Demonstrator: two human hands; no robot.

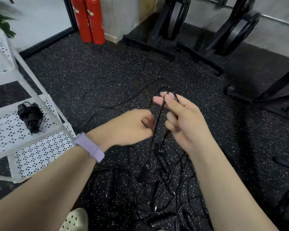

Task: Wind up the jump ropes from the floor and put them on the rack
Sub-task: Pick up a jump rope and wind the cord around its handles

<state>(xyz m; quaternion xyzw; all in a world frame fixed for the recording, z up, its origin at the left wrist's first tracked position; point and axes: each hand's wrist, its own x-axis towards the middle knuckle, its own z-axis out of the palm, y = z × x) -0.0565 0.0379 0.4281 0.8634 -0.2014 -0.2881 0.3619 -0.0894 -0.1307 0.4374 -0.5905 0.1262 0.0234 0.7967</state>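
the right hand (182, 120) is raised over the speckled black floor (93, 67), its thumb and forefinger pinching the top of a folded loop of thin black cord (158, 117), with the lower fingers curled round the strands below. the cord hangs straight down from that pinch toward six o'clock, ending near two black handles (163, 162) that dangle just above the pile. the left hand (130, 127), at nine o'clock of the right, has its fingers curled in toward the hanging strands; it is blurred, so whether it actually grips the cord i cannot tell. a lilac band (90, 147) wraps the left wrist.

under both forearms, at six o'clock, a tangle of jump ropes (148, 185) lies on the floor, several ribbed black handles mixed with loose cord. more cord loops out flat across the floor at twelve o'clock of the hands.

at nine o'clock stands the white perforated rack (12, 130), and one wound-up rope bundle (31, 116) lies on its shelf. two red fire extinguishers (88, 19) stand at eleven o'clock against the wall, and black weight plates on stands (207, 27) sit at one o'clock. a pale clog (75, 220) shows at the bottom edge.
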